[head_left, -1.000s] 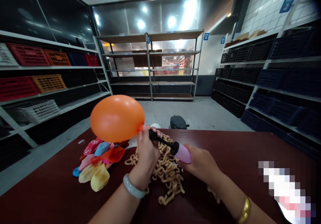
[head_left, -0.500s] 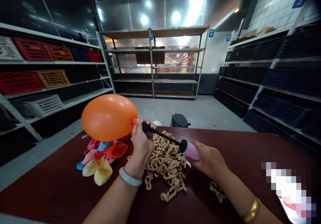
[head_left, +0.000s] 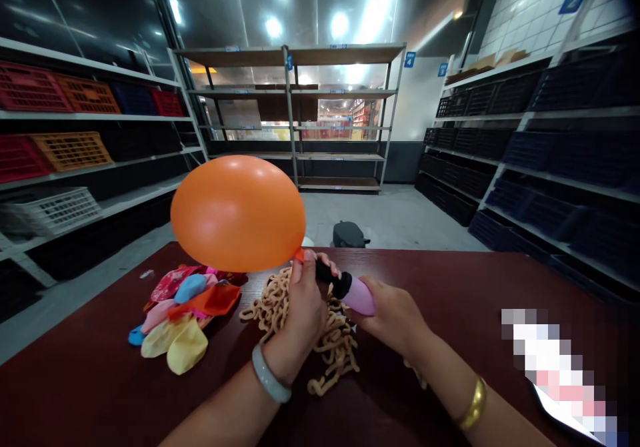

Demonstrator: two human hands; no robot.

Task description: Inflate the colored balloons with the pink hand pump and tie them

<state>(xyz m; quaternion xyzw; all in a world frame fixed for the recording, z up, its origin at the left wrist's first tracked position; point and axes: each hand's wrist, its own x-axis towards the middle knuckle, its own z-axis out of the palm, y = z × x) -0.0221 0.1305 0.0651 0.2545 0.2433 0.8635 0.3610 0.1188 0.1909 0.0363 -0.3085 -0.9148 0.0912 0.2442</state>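
An inflated orange balloon [head_left: 237, 213] sits on the nozzle end of a balloon pump [head_left: 359, 296] with a lilac barrel and black parts. My left hand [head_left: 307, 300] is closed around the black nozzle end, pinching the balloon's neck. The lilac barrel is gripped in my right hand [head_left: 393, 317]. The pump's thin black rod is pushed in and no longer shows. Beneath my hands lies a heap of tan, twisted, rope-like pieces [head_left: 336, 350], partly hidden by my left hand. Flat balloons [head_left: 187, 347] in several colours lie in a pile to the left.
The dark red table [head_left: 440, 280] carries a pixelated white item [head_left: 560, 373] at the right. A dark bag [head_left: 349, 235] rests on the floor beyond the far edge. Shelves with crates [head_left: 75, 152] line both sides, and a metal rack [head_left: 293, 120] stands at the back.
My hands have come closer together, pushing the pump's rod into the barrel. The orange balloon is larger and has shifted up and right. The view has turned slightly.
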